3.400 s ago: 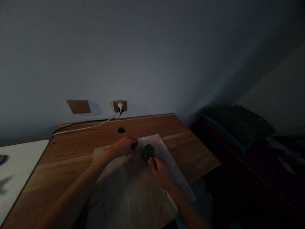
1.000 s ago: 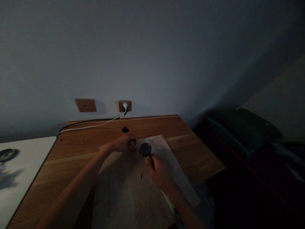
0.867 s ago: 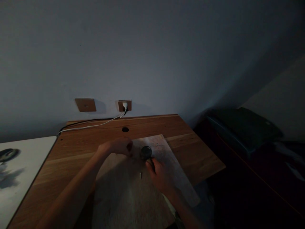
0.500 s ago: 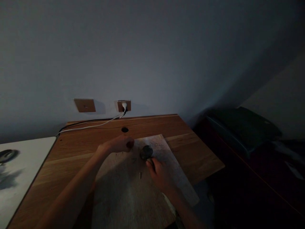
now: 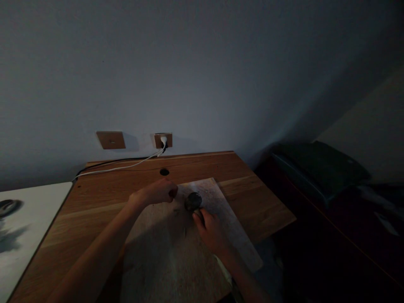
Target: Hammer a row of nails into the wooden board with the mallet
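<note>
My right hand (image 5: 212,230) is closed round the handle of a dark tool with a round head (image 5: 193,201); its exact kind is too dim to tell. The round head is over the far part of a pale wooden board (image 5: 189,256). My left hand (image 5: 161,191) is closed at the board's far left edge, its fingertips bent down and in shadow. What those fingers hold, if anything, I cannot make out. A small thin metal piece (image 5: 185,232) lies on the board, left of my right hand. Some tiny dark bits (image 5: 176,209) are between my two hands.
The board rests on a wooden table (image 5: 255,198) with a cable hole (image 5: 164,172). White and black cables (image 5: 120,169) run along the back to a wall socket (image 5: 163,140). A white surface (image 5: 34,227) adjoins at left. A dark cushion-like object (image 5: 322,170) is at right.
The view has shifted very slightly. Both hands and the round-headed tool keep nearly the same places over the board.
</note>
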{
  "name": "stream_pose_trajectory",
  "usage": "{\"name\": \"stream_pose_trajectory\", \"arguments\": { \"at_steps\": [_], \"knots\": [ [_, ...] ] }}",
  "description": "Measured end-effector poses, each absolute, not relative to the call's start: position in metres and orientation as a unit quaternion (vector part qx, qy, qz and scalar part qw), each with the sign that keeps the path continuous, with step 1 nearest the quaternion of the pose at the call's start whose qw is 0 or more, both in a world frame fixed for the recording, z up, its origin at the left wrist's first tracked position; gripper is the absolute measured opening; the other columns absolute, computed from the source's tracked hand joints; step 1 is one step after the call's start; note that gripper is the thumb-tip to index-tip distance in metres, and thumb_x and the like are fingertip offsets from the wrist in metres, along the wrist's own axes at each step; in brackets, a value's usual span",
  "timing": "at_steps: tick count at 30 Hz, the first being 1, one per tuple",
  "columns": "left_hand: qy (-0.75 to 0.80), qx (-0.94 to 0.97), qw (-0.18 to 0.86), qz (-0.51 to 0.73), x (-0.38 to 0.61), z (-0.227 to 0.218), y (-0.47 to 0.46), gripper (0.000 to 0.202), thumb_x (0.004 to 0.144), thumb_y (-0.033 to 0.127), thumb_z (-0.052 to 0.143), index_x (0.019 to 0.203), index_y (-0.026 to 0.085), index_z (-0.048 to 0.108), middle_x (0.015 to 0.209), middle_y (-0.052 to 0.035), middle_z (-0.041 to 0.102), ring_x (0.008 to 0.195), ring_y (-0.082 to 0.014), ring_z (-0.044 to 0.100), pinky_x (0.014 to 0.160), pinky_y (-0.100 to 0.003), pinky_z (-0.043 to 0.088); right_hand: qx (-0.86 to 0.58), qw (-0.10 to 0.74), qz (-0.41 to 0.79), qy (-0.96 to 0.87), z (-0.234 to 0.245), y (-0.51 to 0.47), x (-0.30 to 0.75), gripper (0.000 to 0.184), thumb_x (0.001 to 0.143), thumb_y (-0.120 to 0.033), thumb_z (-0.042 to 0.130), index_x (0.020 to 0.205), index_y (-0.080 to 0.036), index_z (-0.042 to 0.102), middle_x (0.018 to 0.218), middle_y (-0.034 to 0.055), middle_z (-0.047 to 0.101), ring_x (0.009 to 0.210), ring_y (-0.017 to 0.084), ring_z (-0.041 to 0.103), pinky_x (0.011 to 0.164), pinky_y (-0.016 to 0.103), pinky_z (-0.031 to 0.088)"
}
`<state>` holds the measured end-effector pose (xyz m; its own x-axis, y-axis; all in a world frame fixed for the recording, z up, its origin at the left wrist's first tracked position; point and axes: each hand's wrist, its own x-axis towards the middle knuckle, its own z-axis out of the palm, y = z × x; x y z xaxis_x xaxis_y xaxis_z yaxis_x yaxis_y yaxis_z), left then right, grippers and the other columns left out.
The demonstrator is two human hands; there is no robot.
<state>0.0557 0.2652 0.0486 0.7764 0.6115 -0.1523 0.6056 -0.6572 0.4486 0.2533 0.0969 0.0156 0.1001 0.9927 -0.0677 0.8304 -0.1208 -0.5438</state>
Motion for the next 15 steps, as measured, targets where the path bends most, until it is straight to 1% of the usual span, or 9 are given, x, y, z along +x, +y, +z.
{"name": "stream_pose_trajectory", "arguments": {
  "at_steps": [2, 4, 7, 11, 15],
  "knots": [
    [0.334, 0.914, 0.228, 0.007, 0.0592, 0.0503, 0.2623, 0.023, 0.066, 0.006, 0.058, 0.079, 0.019, 0.072, 0.08, -0.0027, 0.075, 0.073, -0.0188, 0.068, 0.064, -0.026, 0.047, -0.718, 0.192, 0.207, -0.636, 0.0148, 0.0965, 0.2534, 0.033, 0.104, -0.039, 0.044, 0.106, -0.018, 0.069, 0.088, 0.011, 0.076, 0.083, 0.025, 0.071, 0.069, 0.03, 0.043],
    [0.332, 0.918, 0.216, 0.012, 0.0626, 0.0508, 0.2603, 0.022, 0.067, 0.006, 0.058, 0.079, 0.019, 0.071, 0.081, -0.0031, 0.075, 0.073, -0.0189, 0.068, 0.065, -0.026, 0.046, -0.722, 0.194, 0.205, -0.632, 0.0142, 0.0963, 0.2531, 0.033, 0.104, -0.039, 0.044, 0.107, -0.017, 0.069, 0.092, 0.0124, 0.077, 0.088, 0.026, 0.071, 0.072, 0.031, 0.044],
    [0.326, 0.917, 0.229, 0.017, 0.065, 0.0518, 0.2595, 0.023, 0.067, 0.004, 0.057, 0.078, 0.019, 0.07, 0.081, -0.0022, 0.074, 0.072, -0.0179, 0.066, 0.064, -0.026, 0.045, -0.723, 0.199, 0.22, -0.624, 0.0143, 0.0961, 0.2523, 0.032, 0.104, -0.038, 0.045, 0.11, -0.016, 0.068, 0.095, 0.0132, 0.076, 0.091, 0.026, 0.071, 0.074, 0.03, 0.045],
    [0.319, 0.907, 0.273, 0.026, 0.0639, 0.0538, 0.2603, 0.024, 0.065, 0.004, 0.056, 0.079, 0.019, 0.068, 0.08, -0.0003, 0.072, 0.072, -0.0166, 0.065, 0.067, -0.024, 0.045, -0.708, 0.22, 0.231, -0.631, 0.0158, 0.0964, 0.2526, 0.028, 0.104, -0.035, 0.046, 0.102, -0.017, 0.068, 0.089, 0.0103, 0.076, 0.084, 0.024, 0.07, 0.071, 0.029, 0.043],
    [0.308, 0.902, 0.3, 0.049, 0.0613, 0.0482, 0.2641, 0.021, 0.066, 0.007, 0.057, 0.082, 0.018, 0.068, 0.082, -0.0005, 0.071, 0.073, -0.0165, 0.064, 0.068, -0.024, 0.045, -0.696, 0.239, 0.241, -0.633, 0.0184, 0.0993, 0.2531, 0.027, 0.103, -0.034, 0.048, 0.095, -0.017, 0.068, 0.087, 0.0091, 0.075, 0.082, 0.022, 0.069, 0.07, 0.028, 0.041]
  ]
}}
